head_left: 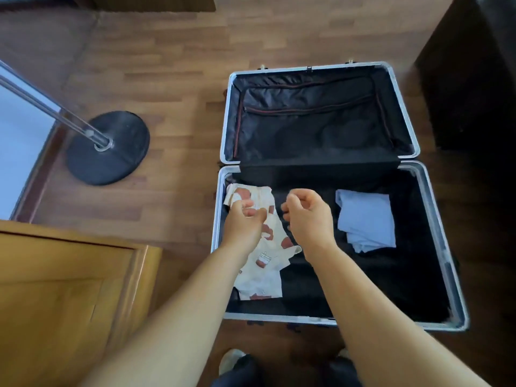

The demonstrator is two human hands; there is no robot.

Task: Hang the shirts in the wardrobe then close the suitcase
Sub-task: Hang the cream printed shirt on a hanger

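An open suitcase (pixel 435 219) with a silver frame and black lining lies flat on the wooden floor. In its near half, on the left, lies a cream shirt (pixel 268 263) with reddish-brown prints. A folded light blue shirt (pixel 365 219) rests to the right. My left hand (pixel 244 222) pinches the upper part of the cream shirt. My right hand (pixel 308 216) hovers just right of it with fingers curled and nothing visible in them. The far half of the suitcase holds nothing but its zipped lining.
A floor lamp's round black base (pixel 111 152) with a chrome pole stands left of the suitcase. A wooden door panel (pixel 64 289) fills the near left. Dark furniture (pixel 474 79) stands at the far right. My shoes (pixel 237 364) are near the suitcase's front edge.
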